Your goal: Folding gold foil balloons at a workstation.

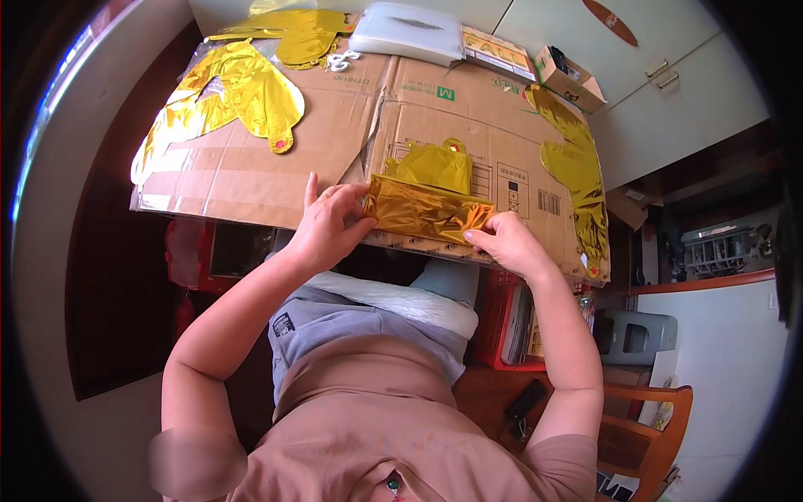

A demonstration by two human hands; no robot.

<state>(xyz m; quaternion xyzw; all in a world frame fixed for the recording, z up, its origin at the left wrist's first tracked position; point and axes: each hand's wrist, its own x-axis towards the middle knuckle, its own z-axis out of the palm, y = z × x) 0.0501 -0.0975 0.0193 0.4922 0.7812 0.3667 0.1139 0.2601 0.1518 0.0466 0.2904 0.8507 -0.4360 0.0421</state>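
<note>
A gold foil balloon [427,211], flat and folded, lies at the near edge of the cardboard-covered table in front of me. Its near part makes a crinkled strip, while a smoother part with a small tab and red dot extends beyond it. My left hand [328,222] pinches the strip's left end between thumb and fingers. At the right end, my right hand [508,241] grips the foil the same way, thumb on top. Another flat gold foil balloon [272,100] is spread out at the left, and more gold foil [577,180] lies along the right edge.
Flattened cardboard [326,167] covers the table. Further gold foil [309,38], a small white looped item [341,60], a white plastic case [406,33], a flat printed box [498,54] and a small open carton [570,79] line the far side. A wooden chair [682,418] stands at lower right.
</note>
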